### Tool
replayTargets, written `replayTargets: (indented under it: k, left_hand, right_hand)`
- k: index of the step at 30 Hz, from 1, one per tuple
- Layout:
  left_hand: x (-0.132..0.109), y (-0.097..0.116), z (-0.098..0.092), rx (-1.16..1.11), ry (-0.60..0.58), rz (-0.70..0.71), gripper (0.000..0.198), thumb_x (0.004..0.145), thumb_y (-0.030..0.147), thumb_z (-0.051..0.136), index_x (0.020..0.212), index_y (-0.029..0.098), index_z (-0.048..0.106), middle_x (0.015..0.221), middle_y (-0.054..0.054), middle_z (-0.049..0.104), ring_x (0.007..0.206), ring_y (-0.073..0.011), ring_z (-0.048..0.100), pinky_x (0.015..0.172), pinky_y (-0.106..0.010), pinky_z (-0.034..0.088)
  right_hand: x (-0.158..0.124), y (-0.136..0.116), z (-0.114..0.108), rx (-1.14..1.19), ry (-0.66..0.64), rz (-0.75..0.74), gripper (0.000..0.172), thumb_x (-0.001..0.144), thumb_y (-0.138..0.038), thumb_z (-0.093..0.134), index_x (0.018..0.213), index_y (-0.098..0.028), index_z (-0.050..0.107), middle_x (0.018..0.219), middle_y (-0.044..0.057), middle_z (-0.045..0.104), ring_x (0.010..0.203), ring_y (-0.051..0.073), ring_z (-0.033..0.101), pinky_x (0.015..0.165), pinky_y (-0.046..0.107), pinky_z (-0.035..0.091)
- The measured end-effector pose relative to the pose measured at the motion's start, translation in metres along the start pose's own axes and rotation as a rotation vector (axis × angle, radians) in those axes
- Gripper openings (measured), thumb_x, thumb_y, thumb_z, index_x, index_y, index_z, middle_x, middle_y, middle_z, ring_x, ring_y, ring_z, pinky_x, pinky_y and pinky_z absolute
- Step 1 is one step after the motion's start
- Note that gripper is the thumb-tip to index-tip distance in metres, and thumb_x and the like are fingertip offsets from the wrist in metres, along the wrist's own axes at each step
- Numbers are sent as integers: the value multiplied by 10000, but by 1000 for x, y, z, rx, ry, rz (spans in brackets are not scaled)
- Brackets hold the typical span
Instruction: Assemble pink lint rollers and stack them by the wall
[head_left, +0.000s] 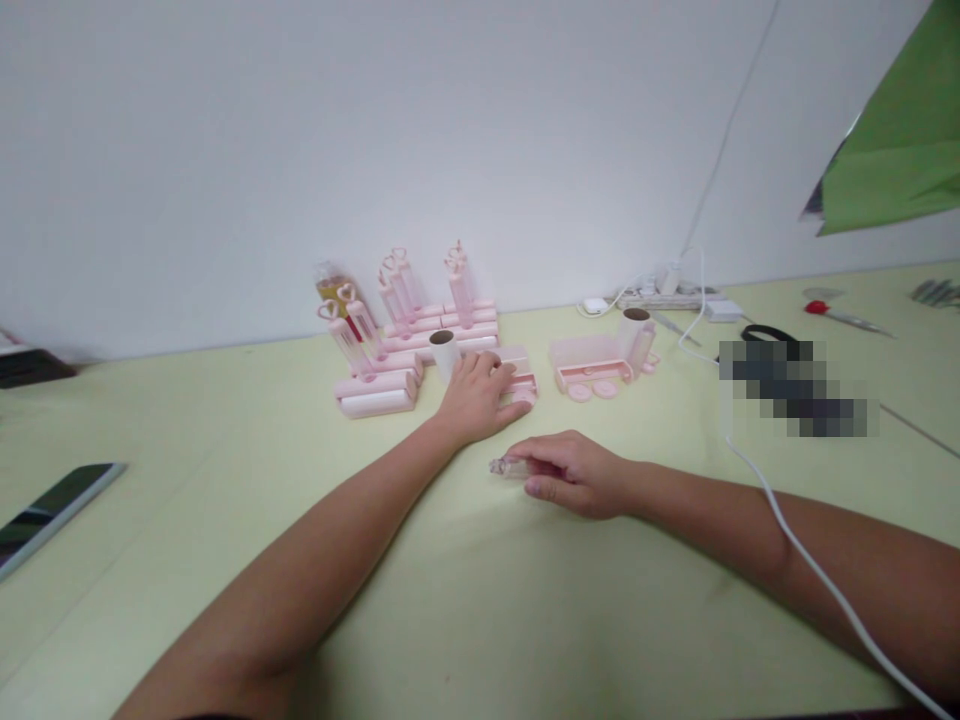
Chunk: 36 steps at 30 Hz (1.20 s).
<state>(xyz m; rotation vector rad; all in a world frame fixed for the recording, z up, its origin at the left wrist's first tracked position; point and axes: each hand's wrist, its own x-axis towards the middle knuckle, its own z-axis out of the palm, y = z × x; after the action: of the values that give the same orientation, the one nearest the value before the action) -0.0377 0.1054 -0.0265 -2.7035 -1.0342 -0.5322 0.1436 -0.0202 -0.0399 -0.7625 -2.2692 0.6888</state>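
My left hand lies with its fingers spread over an open pink case, its thumb at a round pink disc. A white paper roll with a brown core stands upright right beside this hand. Nearer to me, my right hand is closed on a small clear piece with a dark-speckled end. My fingers hide part of it, so I cannot make out its kind. To the right are a second open pink case, two pink discs and another upright roll.
Several pink roller sets with heart-topped clear handles stand by the wall. A power strip and a white cable lie to the right, with a red-handled tool beyond. A phone-like device lies at the left.
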Motion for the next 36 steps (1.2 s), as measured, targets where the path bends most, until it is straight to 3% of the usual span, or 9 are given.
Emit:
replayTargets:
  k: [8, 14, 22, 36]
  left_hand:
    - [3, 3, -1, -28, 40, -23, 589, 867, 594, 518, 1281, 180, 575, 1306, -160, 497, 1180, -330, 441, 1005, -496, 334]
    - [11, 2, 4, 19, -21, 34, 756, 845, 653, 517, 1443, 198, 438, 1544, -166, 333, 1442, -387, 216, 1150, -556, 153]
    - [14, 3, 15, 19, -102, 12, 770, 879, 685, 423, 1505, 243, 347, 1575, -165, 301, 1453, -403, 227, 1141, -606, 149]
    - [15, 20, 20, 53, -47, -47, 669, 913, 647, 386, 1468, 274, 404, 1550, -149, 354, 1433, -384, 272, 1124, -618, 177]
  right_hand:
    - [0, 2, 1, 23, 10, -8, 386, 953, -378, 529, 1243, -128, 580, 703, -23, 549, 592, 107, 462, 614, 229, 376]
    - [0, 0, 1, 20, 15, -1, 382, 955, -383, 524, 1234, -128, 583, 694, -22, 551, 580, 107, 455, 605, 229, 376]
    - [-1, 3, 1, 8, 15, -10, 396, 952, -380, 530, 1260, -135, 576, 726, -12, 570, 600, 113, 481, 620, 233, 393]
    - [1, -1, 1, 34, 32, -9, 377, 948, -382, 535, 1218, -128, 606, 700, -22, 545, 587, 107, 459, 601, 225, 377]
